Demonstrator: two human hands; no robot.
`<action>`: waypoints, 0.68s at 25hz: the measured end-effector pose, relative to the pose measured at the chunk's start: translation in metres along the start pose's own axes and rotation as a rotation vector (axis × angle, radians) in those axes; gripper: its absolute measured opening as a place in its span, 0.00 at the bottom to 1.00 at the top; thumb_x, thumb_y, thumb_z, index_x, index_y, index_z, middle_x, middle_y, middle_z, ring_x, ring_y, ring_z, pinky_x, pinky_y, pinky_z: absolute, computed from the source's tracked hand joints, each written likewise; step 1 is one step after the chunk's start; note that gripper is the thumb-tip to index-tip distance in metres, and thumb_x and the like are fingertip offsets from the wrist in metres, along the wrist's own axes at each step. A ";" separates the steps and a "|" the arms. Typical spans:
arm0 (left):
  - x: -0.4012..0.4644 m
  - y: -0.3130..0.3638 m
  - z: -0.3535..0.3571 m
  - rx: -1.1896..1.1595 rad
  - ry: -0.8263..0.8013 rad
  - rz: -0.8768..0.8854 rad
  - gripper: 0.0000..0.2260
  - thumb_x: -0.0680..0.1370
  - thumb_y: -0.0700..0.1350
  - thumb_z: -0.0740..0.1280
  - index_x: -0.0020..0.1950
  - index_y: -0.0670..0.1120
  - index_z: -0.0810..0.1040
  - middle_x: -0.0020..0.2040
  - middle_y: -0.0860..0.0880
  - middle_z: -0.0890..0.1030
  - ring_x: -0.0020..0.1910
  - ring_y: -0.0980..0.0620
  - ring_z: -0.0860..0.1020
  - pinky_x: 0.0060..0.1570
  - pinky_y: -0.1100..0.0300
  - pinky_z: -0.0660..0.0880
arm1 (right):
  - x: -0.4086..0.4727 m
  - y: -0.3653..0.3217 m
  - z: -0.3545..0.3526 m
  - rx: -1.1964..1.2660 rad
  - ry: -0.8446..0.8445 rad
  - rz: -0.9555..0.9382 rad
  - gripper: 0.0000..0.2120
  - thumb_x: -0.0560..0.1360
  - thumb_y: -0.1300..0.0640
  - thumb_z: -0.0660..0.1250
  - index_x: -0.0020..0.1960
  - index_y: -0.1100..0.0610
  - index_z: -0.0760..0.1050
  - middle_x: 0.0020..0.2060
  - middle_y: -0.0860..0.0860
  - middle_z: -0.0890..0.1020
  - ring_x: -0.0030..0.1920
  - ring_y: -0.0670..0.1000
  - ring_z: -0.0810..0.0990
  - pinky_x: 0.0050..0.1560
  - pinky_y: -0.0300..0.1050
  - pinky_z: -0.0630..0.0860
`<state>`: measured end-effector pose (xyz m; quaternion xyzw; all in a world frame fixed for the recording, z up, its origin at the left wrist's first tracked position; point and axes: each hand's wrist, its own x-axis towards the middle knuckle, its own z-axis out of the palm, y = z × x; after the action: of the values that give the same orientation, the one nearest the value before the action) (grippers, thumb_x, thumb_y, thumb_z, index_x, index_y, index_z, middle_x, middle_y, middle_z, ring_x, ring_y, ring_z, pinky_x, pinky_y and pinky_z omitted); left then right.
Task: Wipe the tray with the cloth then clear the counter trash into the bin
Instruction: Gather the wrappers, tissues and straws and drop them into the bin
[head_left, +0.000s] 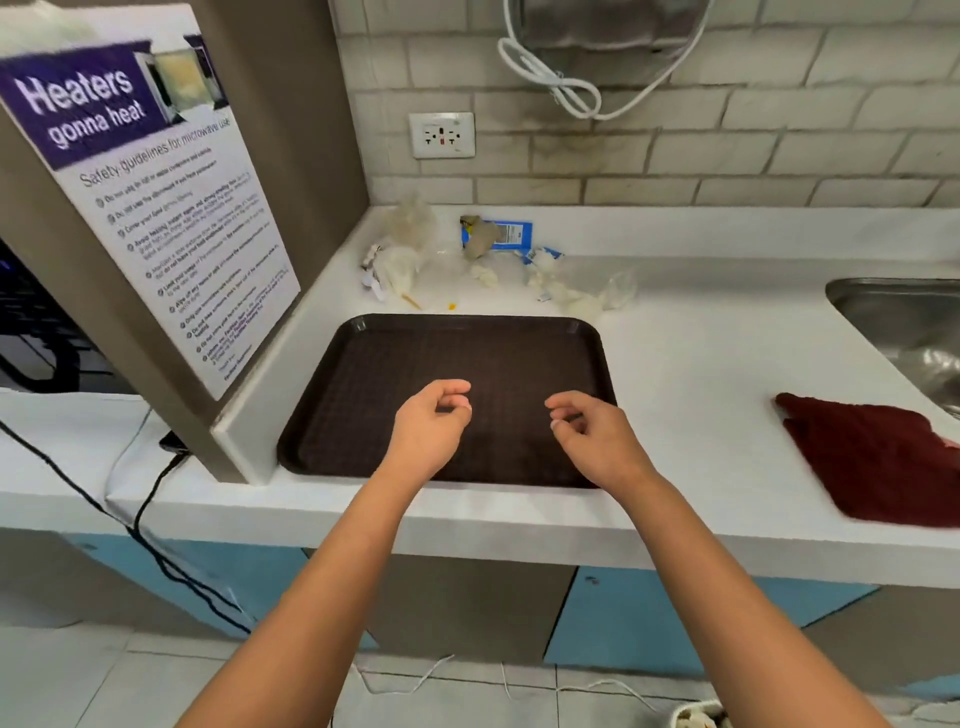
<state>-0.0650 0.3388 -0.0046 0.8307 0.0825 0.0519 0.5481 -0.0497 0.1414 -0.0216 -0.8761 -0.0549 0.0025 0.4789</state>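
The sink (906, 322) and dark red cloth (878, 457) run off the right edge; the poster's (171, 208) small print blurs; the trash (488, 260) pieces are indistinct.

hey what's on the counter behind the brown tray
Behind the tray, scattered trash lies by the wall: crumpled tissues, clear plastic bags, a blue wrapper. Anything beneath the pile is covered.

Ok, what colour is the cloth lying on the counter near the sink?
Dark red, plain; the cloth shows only in the head view.
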 end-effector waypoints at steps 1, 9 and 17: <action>0.014 -0.003 -0.011 0.020 0.004 -0.004 0.09 0.77 0.43 0.63 0.53 0.55 0.75 0.44 0.59 0.76 0.42 0.61 0.76 0.31 0.79 0.69 | 0.010 -0.004 0.006 0.007 0.020 0.013 0.10 0.76 0.61 0.63 0.54 0.50 0.76 0.43 0.44 0.77 0.41 0.41 0.76 0.41 0.25 0.68; 0.119 -0.024 -0.041 0.129 0.083 -0.086 0.12 0.76 0.40 0.65 0.58 0.48 0.78 0.50 0.52 0.78 0.43 0.60 0.74 0.38 0.74 0.66 | 0.074 0.002 0.010 0.000 0.165 0.109 0.10 0.74 0.62 0.64 0.52 0.50 0.77 0.43 0.46 0.79 0.42 0.42 0.77 0.49 0.36 0.74; 0.219 -0.018 -0.024 0.307 0.052 -0.065 0.13 0.76 0.41 0.63 0.60 0.48 0.77 0.61 0.48 0.77 0.51 0.54 0.74 0.51 0.68 0.65 | 0.179 0.014 -0.016 -0.248 0.344 0.127 0.13 0.74 0.60 0.62 0.56 0.52 0.77 0.66 0.52 0.67 0.67 0.58 0.61 0.59 0.42 0.63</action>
<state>0.1437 0.4101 -0.0129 0.9000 0.1303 0.0424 0.4138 0.1300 0.1377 -0.0160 -0.9176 0.0832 -0.1236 0.3686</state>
